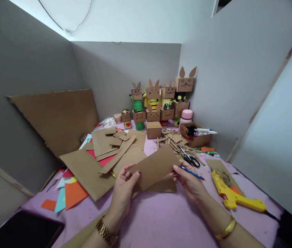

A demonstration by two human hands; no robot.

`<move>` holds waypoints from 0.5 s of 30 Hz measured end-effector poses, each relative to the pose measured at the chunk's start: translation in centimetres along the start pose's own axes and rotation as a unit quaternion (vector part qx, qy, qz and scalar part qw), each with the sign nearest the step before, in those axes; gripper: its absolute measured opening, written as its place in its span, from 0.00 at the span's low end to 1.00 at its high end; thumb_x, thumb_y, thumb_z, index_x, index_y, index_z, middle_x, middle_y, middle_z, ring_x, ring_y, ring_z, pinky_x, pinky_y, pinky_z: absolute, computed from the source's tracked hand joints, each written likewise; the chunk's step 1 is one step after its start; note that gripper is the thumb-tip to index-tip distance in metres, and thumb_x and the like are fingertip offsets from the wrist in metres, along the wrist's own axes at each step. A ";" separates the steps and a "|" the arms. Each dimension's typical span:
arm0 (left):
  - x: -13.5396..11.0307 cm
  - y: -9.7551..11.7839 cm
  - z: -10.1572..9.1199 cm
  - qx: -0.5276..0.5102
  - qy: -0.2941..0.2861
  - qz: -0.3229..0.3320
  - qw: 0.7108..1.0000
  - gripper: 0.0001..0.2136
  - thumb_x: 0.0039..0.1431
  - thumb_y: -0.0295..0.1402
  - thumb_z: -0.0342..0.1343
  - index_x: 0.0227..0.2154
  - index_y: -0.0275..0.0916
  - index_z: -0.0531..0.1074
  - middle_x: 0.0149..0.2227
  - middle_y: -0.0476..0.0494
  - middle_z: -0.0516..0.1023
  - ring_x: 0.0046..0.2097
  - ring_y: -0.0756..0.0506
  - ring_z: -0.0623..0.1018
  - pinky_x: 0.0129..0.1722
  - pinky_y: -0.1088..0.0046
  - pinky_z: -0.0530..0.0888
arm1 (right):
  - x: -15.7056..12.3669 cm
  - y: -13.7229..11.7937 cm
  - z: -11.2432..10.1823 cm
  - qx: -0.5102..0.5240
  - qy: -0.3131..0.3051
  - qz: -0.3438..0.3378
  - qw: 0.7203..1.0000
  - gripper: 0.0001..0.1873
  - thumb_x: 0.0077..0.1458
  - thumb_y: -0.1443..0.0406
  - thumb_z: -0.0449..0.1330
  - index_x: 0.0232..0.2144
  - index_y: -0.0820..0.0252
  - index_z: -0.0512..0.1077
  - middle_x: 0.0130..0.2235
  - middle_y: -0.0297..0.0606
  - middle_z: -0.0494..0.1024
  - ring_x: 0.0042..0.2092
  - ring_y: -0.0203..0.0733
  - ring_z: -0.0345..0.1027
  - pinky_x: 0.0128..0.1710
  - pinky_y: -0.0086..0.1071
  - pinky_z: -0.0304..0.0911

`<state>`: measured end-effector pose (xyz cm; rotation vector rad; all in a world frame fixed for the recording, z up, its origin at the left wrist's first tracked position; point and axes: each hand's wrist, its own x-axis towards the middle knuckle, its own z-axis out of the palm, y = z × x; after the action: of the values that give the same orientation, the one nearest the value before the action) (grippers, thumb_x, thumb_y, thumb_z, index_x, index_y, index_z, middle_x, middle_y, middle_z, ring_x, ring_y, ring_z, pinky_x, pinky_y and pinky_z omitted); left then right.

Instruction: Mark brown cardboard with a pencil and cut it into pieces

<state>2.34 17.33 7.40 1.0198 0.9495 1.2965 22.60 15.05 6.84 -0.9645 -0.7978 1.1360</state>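
Note:
Between my two hands, a flat brown cardboard rectangle point(157, 165) is held tilted above the purple cloth. My left hand point(125, 182) pinches its left end, thumb on top. At the right end, my right hand point(187, 177) grips the edge with thumb and fingers. A blue pencil-like stick point(192, 172) also rests in that right hand, pointing to the right. Under the held piece, another cardboard piece point(165, 185) lies on the cloth. Black-handled scissors point(191, 159) lie just beyond my right hand, among cardboard scraps point(173, 137).
A yellow glue gun point(236, 198) lies at the right on the purple cloth point(158, 220). Cardboard sheets point(84, 172) and coloured paper point(75, 194) spread left. Several cardboard animal figures point(153, 113), a small box point(154, 131), a pink bottle point(186, 117) and an open box point(196, 139) stand behind.

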 end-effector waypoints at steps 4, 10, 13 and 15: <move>0.3 0.6 -0.4 -0.011 0.036 0.031 0.999 0.23 0.47 0.40 0.64 0.46 0.41 0.67 0.40 0.45 0.80 0.40 0.46 0.80 0.36 0.74 0.74 | -0.3 0.4 -0.1 -0.073 -0.020 -0.028 0.997 0.16 0.43 0.55 0.68 0.33 0.57 0.74 0.25 0.29 0.73 0.25 0.33 0.65 0.23 0.26 0.56; 0.0 0.7 -0.3 -0.004 0.040 0.051 0.998 0.27 0.53 0.44 0.59 0.54 0.40 0.65 0.47 0.41 0.78 0.44 0.44 0.78 0.40 0.73 0.73 | -0.6 0.6 -0.6 -0.185 -0.024 -0.076 0.979 0.16 0.50 0.55 0.63 0.38 0.58 0.76 0.25 0.30 0.73 0.28 0.37 0.62 0.27 0.29 0.55; 0.0 0.5 -0.5 0.005 0.041 0.050 0.998 0.27 0.53 0.44 0.58 0.55 0.41 0.65 0.49 0.41 0.77 0.47 0.44 0.77 0.44 0.70 0.72 | -0.7 0.6 -0.6 -0.207 -0.020 -0.087 0.974 0.16 0.51 0.54 0.62 0.38 0.57 0.76 0.25 0.31 0.72 0.28 0.39 0.62 0.27 0.30 0.56; 0.1 0.4 -0.6 0.016 0.048 0.046 0.998 0.26 0.54 0.45 0.57 0.55 0.44 0.66 0.52 0.42 0.75 0.50 0.43 0.75 0.47 0.69 0.72 | -0.8 0.6 -0.5 -0.207 -0.025 -0.087 0.974 0.16 0.51 0.53 0.61 0.36 0.57 0.77 0.25 0.31 0.72 0.27 0.39 0.62 0.26 0.30 0.56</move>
<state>1.64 17.43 7.58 1.0435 1.0085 1.4223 22.68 14.28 6.06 -1.1854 -1.1679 0.8591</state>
